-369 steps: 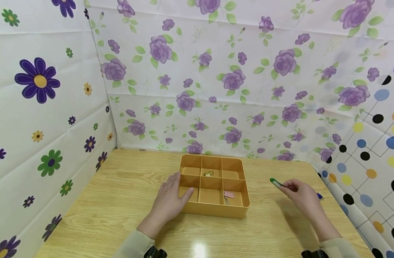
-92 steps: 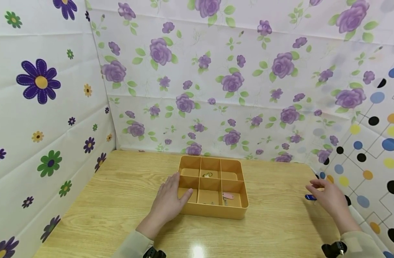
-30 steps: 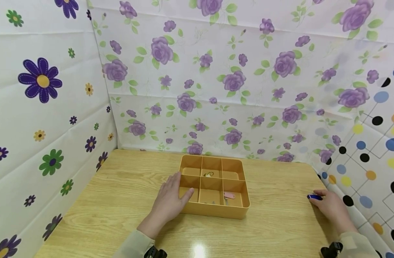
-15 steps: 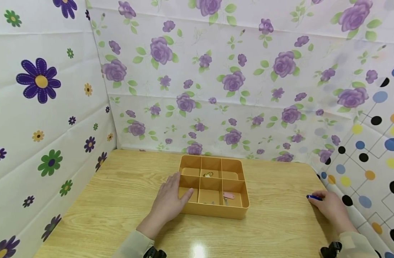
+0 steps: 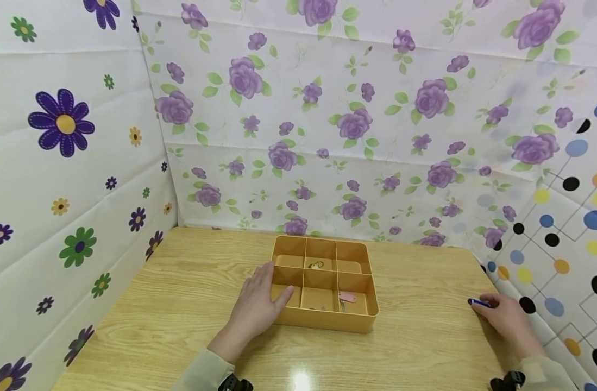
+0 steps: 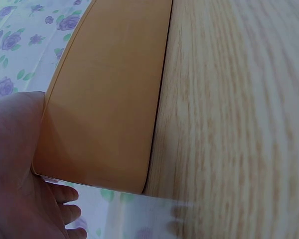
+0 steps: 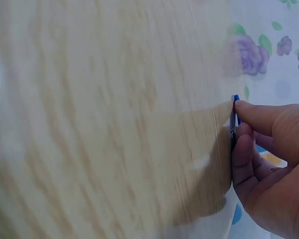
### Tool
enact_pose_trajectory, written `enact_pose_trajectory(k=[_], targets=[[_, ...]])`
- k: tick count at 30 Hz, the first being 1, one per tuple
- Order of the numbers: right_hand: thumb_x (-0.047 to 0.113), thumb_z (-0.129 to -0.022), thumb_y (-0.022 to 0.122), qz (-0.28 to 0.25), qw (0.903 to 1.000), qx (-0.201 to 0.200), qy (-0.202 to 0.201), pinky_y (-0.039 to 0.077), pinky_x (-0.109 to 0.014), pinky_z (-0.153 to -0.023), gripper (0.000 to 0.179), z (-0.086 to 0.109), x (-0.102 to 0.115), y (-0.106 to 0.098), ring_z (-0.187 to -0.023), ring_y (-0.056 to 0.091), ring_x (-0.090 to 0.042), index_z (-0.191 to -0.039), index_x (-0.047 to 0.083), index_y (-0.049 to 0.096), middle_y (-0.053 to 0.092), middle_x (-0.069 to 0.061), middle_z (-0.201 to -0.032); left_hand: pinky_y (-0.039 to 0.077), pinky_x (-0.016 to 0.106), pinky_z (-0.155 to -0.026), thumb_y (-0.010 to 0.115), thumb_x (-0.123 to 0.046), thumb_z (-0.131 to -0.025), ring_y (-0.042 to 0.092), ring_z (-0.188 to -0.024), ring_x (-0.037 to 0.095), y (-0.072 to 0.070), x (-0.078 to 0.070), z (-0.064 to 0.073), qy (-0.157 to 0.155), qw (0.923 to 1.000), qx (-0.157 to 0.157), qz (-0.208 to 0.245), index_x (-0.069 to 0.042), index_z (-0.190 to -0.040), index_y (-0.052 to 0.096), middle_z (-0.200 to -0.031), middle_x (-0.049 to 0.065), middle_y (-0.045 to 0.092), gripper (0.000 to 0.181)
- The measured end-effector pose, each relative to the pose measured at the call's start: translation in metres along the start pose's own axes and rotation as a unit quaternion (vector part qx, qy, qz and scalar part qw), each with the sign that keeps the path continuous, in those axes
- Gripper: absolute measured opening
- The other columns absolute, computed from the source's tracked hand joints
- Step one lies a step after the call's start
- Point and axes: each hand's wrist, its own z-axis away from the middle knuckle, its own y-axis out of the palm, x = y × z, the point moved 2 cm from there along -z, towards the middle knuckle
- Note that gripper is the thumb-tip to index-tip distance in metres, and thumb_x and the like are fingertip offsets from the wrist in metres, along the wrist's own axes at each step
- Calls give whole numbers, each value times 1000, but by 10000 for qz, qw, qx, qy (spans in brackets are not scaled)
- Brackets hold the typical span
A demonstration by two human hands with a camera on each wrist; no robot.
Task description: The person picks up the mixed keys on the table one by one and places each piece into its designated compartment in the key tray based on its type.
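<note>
At the table's right edge my right hand (image 5: 510,320) pinches a blue key tag (image 5: 479,302) between thumb and fingers. In the right wrist view the blue tag (image 7: 237,107) is seen edge-on, with a dark metallic part below it. My left hand (image 5: 254,301) holds the left wall of a tan six-compartment box (image 5: 322,319), thumb over the rim. A pink key tag (image 5: 347,296) with a key lies in the front right compartment. A small ring-like trinket (image 5: 316,265) sits in the back middle one. Low in the front middle one, a bit of something greyish shows, mostly hidden.
The box stands on a wood-grain table (image 5: 190,304) near its back edge. Flowered cloth (image 5: 327,163) hangs behind and at the left; dotted cloth (image 5: 562,239) hangs close beside the right hand.
The green tag formerly in my right hand is gone from it, and something greyish now shows in the front middle compartment. That hand has since gripped the blue tag and shifted slightly nearer me.
</note>
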Motion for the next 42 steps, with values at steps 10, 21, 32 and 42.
enact_pose_trajectory(k=[10,21,32,42], targets=[[20,-106,73,-454,9980,231,364,49,-33,-67,41,8,-2,-4,-75,63,-18,-123,-17,66,71,-3,-83,17,65,-133,41,-76,-109,20,-166,45,1,0,-1,44,10000,-22,-19,0,-175,20,-179,21,26,103],[16,-105,72,-624,9970,272,365,50,-30,-62,27,8,-4,-3,-74,63,-19,-108,-9,66,71,-1,-81,17,65,-133,43,-76,-109,20,-166,44,1,1,1,15,10000,-16,9,-1,-175,20,-180,20,25,103],[18,-104,74,-576,9979,259,112,49,-30,-61,28,8,-2,-1,-72,63,-20,-106,-7,63,69,-5,-81,17,65,-133,44,-75,-109,21,-166,45,0,0,1,42,10000,-33,27,0,-175,20,-179,21,26,102],[20,-101,80,-285,9995,67,-102,48,-33,-65,27,13,13,-2,-74,59,-19,-101,-4,69,66,-4,-83,16,64,-133,43,-76,-109,19,-166,43,0,1,0,-4,10000,36,46,-2,-176,18,-180,20,24,103]])
